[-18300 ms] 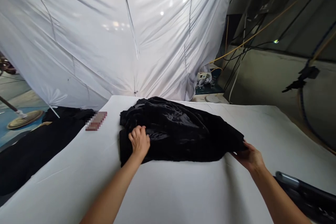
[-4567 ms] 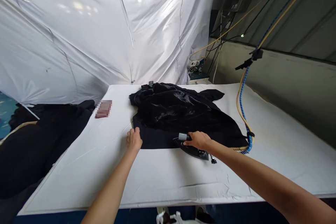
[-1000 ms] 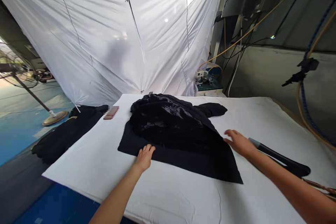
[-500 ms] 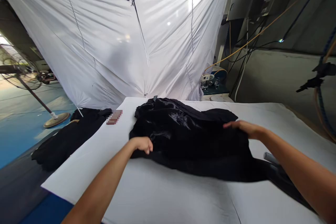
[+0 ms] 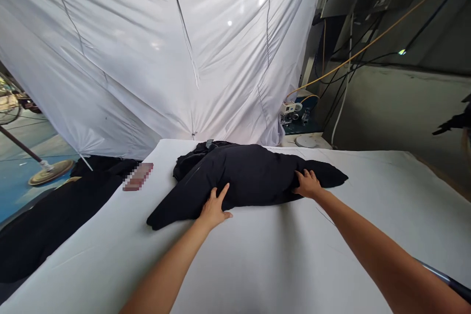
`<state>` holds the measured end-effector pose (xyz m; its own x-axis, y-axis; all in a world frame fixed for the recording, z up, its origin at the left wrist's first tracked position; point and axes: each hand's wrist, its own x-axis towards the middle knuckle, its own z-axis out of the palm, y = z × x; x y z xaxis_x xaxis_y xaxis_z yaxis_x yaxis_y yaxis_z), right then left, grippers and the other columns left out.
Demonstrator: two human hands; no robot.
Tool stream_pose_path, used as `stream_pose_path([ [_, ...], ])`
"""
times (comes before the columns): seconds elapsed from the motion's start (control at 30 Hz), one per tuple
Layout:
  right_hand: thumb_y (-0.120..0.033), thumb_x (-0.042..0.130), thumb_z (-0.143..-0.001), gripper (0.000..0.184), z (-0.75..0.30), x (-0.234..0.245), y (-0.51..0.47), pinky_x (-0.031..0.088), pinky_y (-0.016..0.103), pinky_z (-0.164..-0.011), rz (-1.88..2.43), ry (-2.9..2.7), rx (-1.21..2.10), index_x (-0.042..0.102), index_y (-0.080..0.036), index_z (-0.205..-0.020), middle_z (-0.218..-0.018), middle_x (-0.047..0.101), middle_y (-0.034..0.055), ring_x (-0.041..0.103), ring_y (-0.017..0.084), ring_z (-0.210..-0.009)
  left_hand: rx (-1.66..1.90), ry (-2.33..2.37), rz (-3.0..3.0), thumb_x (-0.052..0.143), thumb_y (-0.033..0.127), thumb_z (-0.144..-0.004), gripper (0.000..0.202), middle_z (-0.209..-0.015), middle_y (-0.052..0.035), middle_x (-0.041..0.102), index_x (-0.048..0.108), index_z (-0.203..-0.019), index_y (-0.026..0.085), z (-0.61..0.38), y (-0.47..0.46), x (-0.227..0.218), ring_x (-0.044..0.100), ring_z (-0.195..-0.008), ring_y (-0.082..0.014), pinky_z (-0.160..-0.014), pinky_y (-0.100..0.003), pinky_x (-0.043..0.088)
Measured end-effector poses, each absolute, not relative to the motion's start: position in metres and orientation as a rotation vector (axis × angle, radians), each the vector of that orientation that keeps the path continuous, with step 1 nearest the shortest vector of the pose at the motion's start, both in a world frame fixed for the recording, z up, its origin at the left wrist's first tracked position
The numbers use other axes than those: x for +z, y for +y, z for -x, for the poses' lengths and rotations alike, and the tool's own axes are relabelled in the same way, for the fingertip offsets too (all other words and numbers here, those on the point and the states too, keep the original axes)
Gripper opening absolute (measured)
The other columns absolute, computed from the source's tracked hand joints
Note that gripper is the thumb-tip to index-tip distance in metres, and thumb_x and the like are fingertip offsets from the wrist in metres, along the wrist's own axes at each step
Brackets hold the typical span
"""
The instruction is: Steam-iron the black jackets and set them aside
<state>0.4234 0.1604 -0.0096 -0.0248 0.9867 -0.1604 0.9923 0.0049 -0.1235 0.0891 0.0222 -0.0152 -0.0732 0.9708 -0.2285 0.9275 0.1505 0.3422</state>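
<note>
A black garment (image 5: 253, 171), probably a jacket, lies bunched in a long heap across the white table (image 5: 250, 260). One end of it points toward the lower left, another toward the right. My left hand (image 5: 215, 208) rests on its near edge, fingers spread and thumb out to the side. Farther right, my right hand (image 5: 307, 183) lies on the cloth with its fingers apart. Neither hand has the fabric closed in its fingers. A small grey tag (image 5: 209, 143) shows at the garment's far left edge.
More black cloth (image 5: 66, 211) is heaped beyond the table's left edge. A blurred reddish item (image 5: 138, 176) lies on the table at left. Behind hangs a white sheet (image 5: 154, 68). A machine (image 5: 294, 113) with cables stands at back right, and a dark rod (image 5: 441, 274) at lower right.
The garment's near side has been folded away from me, so matte cloth covers the shiny surface. Both hands have let go of the fabric edge and opened on it. The view has shifted.
</note>
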Motion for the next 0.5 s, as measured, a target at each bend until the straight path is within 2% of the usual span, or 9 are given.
stream_pose_path([
  [0.07,-0.044,0.072,-0.050,0.103,-0.420,-0.019,0.171,0.017,0.058,-0.098,-2.067,2.136,-0.155,0.024,-0.025,-0.139,-0.144,0.019,0.0147,0.006,0.040,-0.130,0.066,2.034,-1.805,0.070,0.045,-0.056,0.105,-0.145,-0.0115,0.011,0.006,-0.139,0.036,-0.092,0.033,-0.028,0.045,-0.115,-0.0287,-0.089,-0.032,0.036],
  [0.1,-0.048,0.071,-0.051,0.105,-0.418,-0.022,0.176,0.018,0.060,-0.096,-2.008,2.124,-0.139,0.018,-0.029,-0.140,-0.144,0.021,0.0134,0.010,0.040,-0.130,0.031,2.050,-1.808,0.071,0.047,-0.055,0.107,-0.145,-0.0120,0.012,0.005,-0.139,0.036,-0.094,0.040,-0.034,0.044,-0.116,-0.0305,-0.090,-0.034,0.036],
  [0.17,-0.050,0.063,-0.062,0.094,-0.414,-0.028,0.184,0.025,0.059,-0.092,-1.938,2.130,-0.130,0.012,-0.036,-0.140,-0.138,0.033,0.0125,0.026,0.039,-0.125,-0.008,2.099,-1.835,0.069,0.052,-0.055,0.105,-0.143,-0.0124,0.018,0.008,-0.139,0.036,-0.100,0.055,-0.042,0.039,-0.119,-0.0351,-0.090,-0.039,0.037],
  [0.23,-0.040,0.051,-0.076,0.075,-0.409,-0.032,0.186,0.033,0.052,-0.088,-1.935,2.164,-0.131,0.011,-0.037,-0.140,-0.126,0.047,0.0122,0.043,0.033,-0.116,-0.003,2.151,-1.862,0.064,0.051,-0.062,0.092,-0.139,-0.0113,0.027,0.015,-0.138,0.038,-0.107,0.069,-0.047,0.035,-0.120,-0.0366,-0.089,-0.043,0.037],
  [0.3,-0.026,0.042,-0.080,0.068,-0.400,-0.033,0.179,0.038,0.046,-0.086,-1.972,2.171,-0.225,0.012,-0.033,-0.141,-0.115,0.056,0.0119,0.052,0.028,-0.107,0.033,2.192,-1.853,0.057,0.041,-0.073,0.069,-0.132,-0.0095,0.037,0.026,-0.135,0.039,-0.111,0.079,-0.048,0.040,-0.116,-0.0334,-0.088,-0.042,0.039],
  [0.4,-0.020,0.040,-0.079,0.063,-0.384,-0.031,0.148,0.040,0.048,-0.084,-2.091,2.058,-0.633,0.024,-0.020,-0.140,-0.109,0.059,0.0174,0.055,0.031,-0.101,0.196,2.106,-1.768,0.045,0.024,-0.081,0.048,-0.120,-0.0095,0.049,0.043,-0.128,0.033,-0.107,0.084,-0.042,0.050,-0.106,-0.0266,-0.088,-0.039,0.040],
  [0.5,-0.024,0.053,-0.073,0.046,-0.377,-0.027,0.092,0.043,0.043,-0.082,-2.034,2.091,-0.989,0.056,-0.017,-0.118,-0.099,0.064,0.0170,0.058,0.031,-0.094,0.375,1.884,-1.702,0.039,0.019,-0.082,0.037,-0.109,-0.0091,0.059,0.057,-0.115,0.021,-0.089,0.069,-0.028,0.053,-0.102,-0.0215,-0.088,-0.032,0.039],
])
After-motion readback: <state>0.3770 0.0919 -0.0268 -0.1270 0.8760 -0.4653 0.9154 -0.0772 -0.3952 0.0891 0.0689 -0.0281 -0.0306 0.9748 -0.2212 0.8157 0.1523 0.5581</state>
